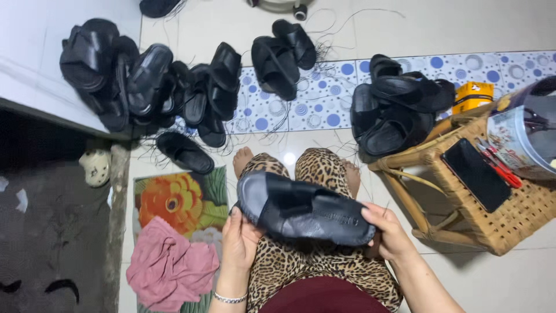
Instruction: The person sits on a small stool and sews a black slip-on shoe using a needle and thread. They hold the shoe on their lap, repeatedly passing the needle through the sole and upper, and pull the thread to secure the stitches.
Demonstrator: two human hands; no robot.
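The tiled floor (463,23) carries the most: a big heap of black sandals (133,81) at the upper left, a second pile of sandals (399,104) beside the wicker stool (498,220), and a loose pair (284,55) between them. On the stool lie a dark phone (476,174) and red-handled scissors (501,168), with a clear plastic tub (521,139) at its far edge. A pink cloth (171,266) sits crumpled on a flowered mat (174,200) to the left.

Over the lap, in leopard-print trousers, a single black sandal (304,211) is held sideways. The left hand (240,237) is curled shut around its rounded end; the right hand (388,232) is closed on the other end, thumb over the edge. Judging by this, inspecting it goes best with both ends held firmly, turning it slowly so that stray threads along the strap and sole show, and with the scissors within reach.
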